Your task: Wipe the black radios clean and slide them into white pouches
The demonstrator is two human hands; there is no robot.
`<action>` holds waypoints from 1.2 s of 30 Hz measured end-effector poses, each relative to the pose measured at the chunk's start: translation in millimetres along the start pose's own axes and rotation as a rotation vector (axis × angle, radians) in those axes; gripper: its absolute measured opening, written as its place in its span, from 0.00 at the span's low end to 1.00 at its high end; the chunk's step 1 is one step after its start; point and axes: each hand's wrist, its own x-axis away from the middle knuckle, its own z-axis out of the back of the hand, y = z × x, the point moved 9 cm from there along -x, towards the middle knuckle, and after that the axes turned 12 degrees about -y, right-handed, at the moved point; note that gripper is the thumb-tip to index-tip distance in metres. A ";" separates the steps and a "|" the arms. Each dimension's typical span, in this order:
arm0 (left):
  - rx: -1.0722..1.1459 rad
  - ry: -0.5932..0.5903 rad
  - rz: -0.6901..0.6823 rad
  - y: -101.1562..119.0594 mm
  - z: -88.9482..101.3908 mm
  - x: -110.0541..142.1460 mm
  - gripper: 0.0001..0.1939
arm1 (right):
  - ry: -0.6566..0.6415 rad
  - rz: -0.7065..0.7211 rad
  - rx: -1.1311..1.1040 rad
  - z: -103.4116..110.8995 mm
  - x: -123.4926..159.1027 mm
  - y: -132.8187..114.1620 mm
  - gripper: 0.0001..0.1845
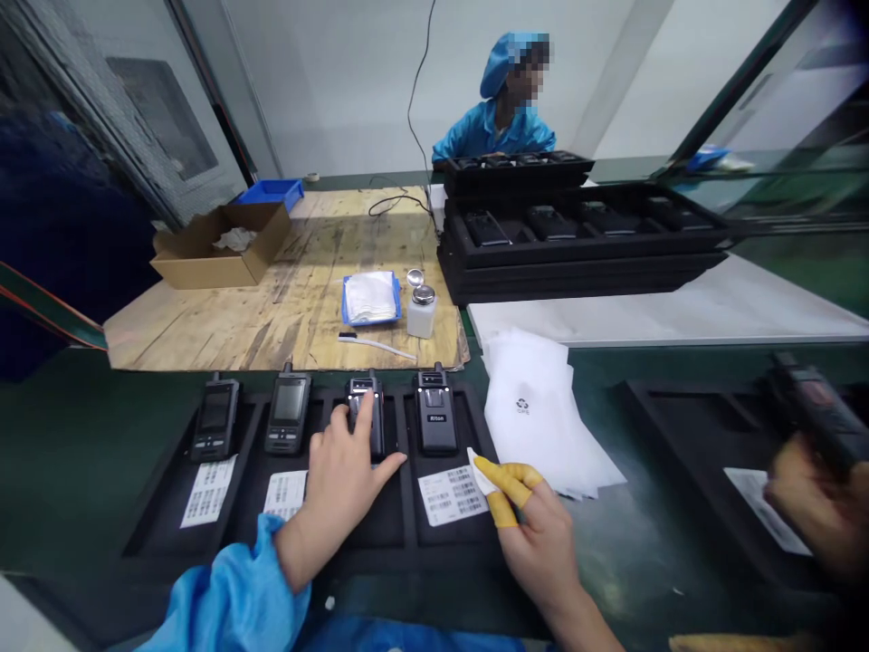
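My left hand (343, 475) lies over a two-way radio (380, 426) in a black tray (370, 536), its fingers spread and the index finger resting on the radio's casing. Yellow finger cots cover fingertips of my right hand (536, 516), which pinches a small white wipe (481, 473) above a printed label sheet (448, 494). Just beyond that sheet, a radio marked "Riton" (435, 426) lies back side up. On the left of the tray, two radios, one at the far left (215, 417) and one beside it (289, 415), show their screens.
White plastic bags (536, 407) lie right of the tray. Behind are a dispenser bottle (422, 317), a brush (377, 344), a pack of wipes (370, 297) and a cardboard box (221, 263). Stacked trays (577, 272) stand before a co-worker (499, 127). Another person's hand (815, 498) holds a radio at right.
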 end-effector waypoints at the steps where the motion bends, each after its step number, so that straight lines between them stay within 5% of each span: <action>1: -0.056 -0.030 0.015 4.2 -3.8 -5.8 0.43 | 0.006 0.004 -0.004 -1.4 0.8 -0.4 0.17; 6: 0.173 -0.064 0.095 -10.7 -3.0 -15.8 0.44 | 0.024 0.039 -0.035 0.8 2.0 -3.3 0.18; 10: 1.092 0.024 0.230 -44.3 -4.6 -15.9 0.44 | 0.029 0.034 -0.046 1.5 1.6 -2.7 0.18; 13: 1.518 -0.010 0.247 -41.3 -13.3 -19.8 0.35 | 0.028 0.026 -0.060 0.1 2.1 -1.3 0.18; 19: 1.866 -0.068 0.176 -16.2 -21.3 -29.6 0.29 | 0.032 0.009 -0.064 0.1 3.5 0.6 0.17; 25: 2.106 -0.067 0.374 -13.4 -40.7 -30.8 0.06 | 0.027 0.012 -0.068 0.1 4.2 0.6 0.18; 31: 2.218 -0.041 0.591 -19.8 -49.6 -4.0 0.14 | 0.023 0.017 -0.082 1.6 3.2 -2.3 0.17; 36: 2.199 -0.157 0.686 -16.4 -55.7 13.1 0.21 | 0.009 0.008 -0.084 -0.3 5.8 0.3 0.18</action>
